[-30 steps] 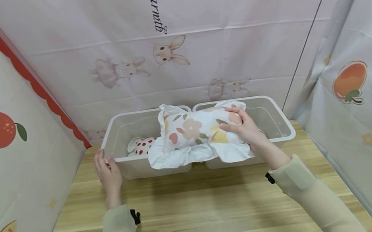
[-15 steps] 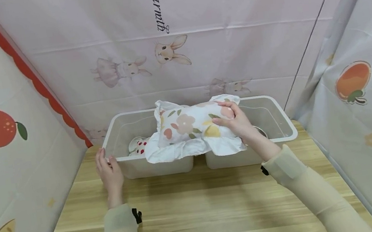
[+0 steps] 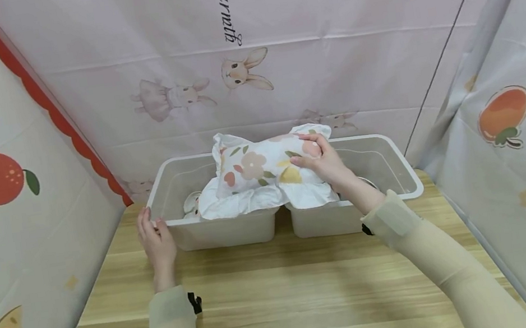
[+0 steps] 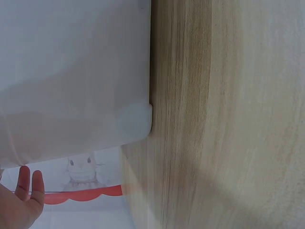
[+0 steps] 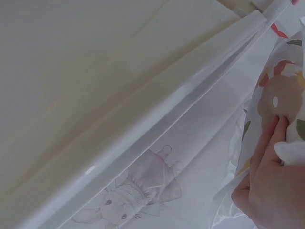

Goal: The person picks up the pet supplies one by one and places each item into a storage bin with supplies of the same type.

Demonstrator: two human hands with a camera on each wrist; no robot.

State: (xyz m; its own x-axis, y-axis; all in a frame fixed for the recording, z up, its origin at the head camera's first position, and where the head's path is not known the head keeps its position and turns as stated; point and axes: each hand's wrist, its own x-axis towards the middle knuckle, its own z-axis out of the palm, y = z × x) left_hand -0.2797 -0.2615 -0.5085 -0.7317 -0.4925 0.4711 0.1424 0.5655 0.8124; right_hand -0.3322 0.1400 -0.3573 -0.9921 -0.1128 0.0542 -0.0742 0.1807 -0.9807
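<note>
A small white pillow with a floral print and a ruffled edge spans the gap between the two bins, over their rims. My right hand grips its right end, thumb on the near face and fingers over the top. The right wrist view shows fingers against the printed pillow. My left hand rests at the near left corner of the left bin, its relaxed fingers touching the rim. In the left wrist view, fingers lie by the bin's wall.
The right bin stands beside the left one. A small white item lies in the left bin, mostly hidden. A round edge shows in the right bin, partly behind my arm. The wooden table extends in front; printed curtains enclose it.
My right hand has moved the pillow up and slightly left, away from me. More of the red-dotted item in the left bin is now covered. The left hand stays at the corner.
</note>
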